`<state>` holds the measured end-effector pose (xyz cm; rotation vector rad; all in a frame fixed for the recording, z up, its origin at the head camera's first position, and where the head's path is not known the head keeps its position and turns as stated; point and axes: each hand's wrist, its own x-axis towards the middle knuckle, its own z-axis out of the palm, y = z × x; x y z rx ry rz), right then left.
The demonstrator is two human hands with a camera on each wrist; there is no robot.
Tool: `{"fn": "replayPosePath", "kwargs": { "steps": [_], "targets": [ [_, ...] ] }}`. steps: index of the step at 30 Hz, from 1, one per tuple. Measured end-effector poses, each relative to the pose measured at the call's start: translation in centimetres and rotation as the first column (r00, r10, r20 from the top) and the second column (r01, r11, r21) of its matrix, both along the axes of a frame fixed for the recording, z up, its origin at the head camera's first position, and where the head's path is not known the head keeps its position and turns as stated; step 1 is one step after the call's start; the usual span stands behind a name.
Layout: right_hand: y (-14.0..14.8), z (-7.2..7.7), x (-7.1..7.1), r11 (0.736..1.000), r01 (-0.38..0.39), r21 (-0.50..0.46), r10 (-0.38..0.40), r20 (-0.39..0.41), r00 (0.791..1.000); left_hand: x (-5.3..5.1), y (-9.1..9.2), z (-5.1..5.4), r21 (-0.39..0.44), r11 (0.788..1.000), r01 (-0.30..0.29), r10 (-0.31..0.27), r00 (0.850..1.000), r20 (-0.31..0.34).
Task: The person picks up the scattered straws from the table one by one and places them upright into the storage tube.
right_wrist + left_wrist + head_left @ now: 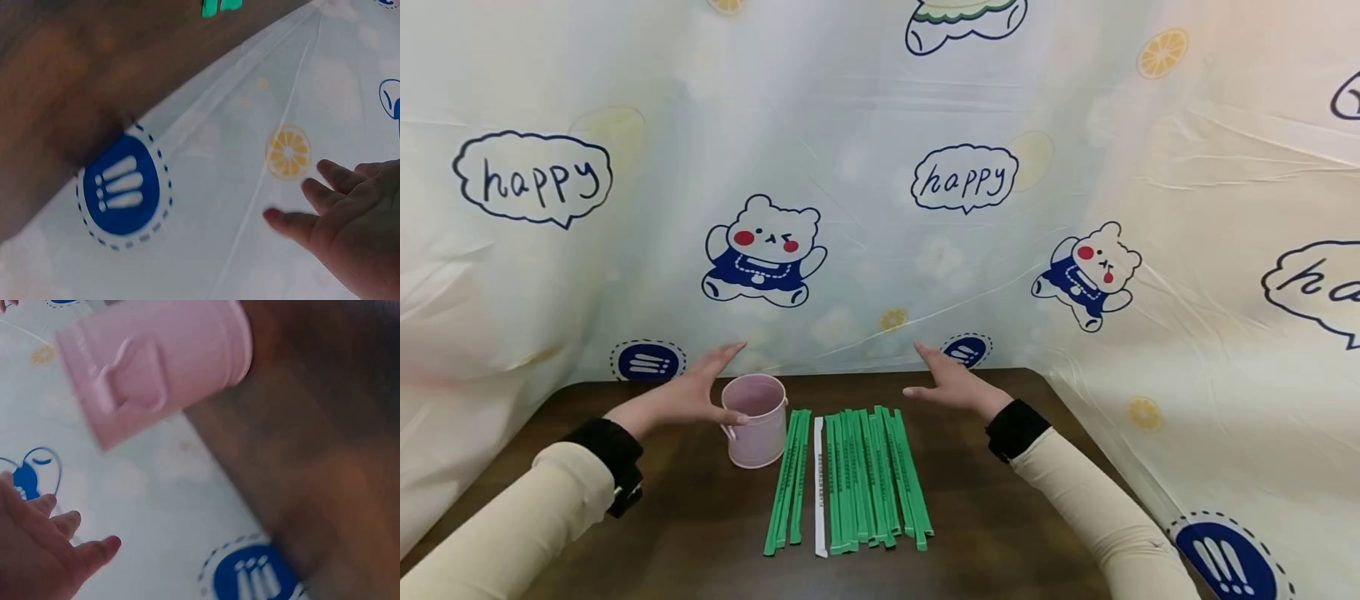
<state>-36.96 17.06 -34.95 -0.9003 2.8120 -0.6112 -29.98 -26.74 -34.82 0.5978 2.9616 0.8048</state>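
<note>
Our left hand (688,398), fingers apart, beside pink bucket (758,442), near table's (1000,517) far edge | our right hand (957,387), fingers apart | green-wrapped sticks (850,483), room to right edge

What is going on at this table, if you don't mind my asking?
A person reaches both hands over a dark table, gripping nothing. The left hand, fingers spread, is at the upright pink pail; whether it touches is hard to tell. The right hand, also open, hovers near the far edge. Between the hands and nearer the person, slim green packets lie side by side, with one white packet among them.
</note>
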Motion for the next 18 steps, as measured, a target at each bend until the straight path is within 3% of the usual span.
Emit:
{"fn": "replayPosePath", "kwargs": {
  "steps": [5, 11, 16, 18],
  "targets": [
    [-1.1, -2.3, -0.3, 0.995, 0.093, -0.045, -0.088, 0.093, 0.992, -0.3, 0.1, -2.8, 0.162, 0.986, -0.038, 0.034, 0.999, 0.029],
    [-2.6, -5.6, -0.4, 0.970, 0.242, -0.033, -0.235, 0.154, 0.960, -0.9, -0.1, -5.8, 0.309, 0.945, -0.109, 0.093, 0.994, 0.066],
    [-3.3, -8.0, -0.8, 0.951, 0.308, -0.041, -0.295, 0.188, 0.937, -0.9, -0.4, -7.7, 0.375, 0.912, -0.168, 0.127, 0.983, 0.130],
    [-3.5, -8.7, -1.0, 0.942, 0.332, -0.051, -0.317, 0.198, 0.928, -1.0, -0.4, -8.3, 0.373, 0.908, -0.192, 0.149, 0.979, 0.141]
  ]
}}
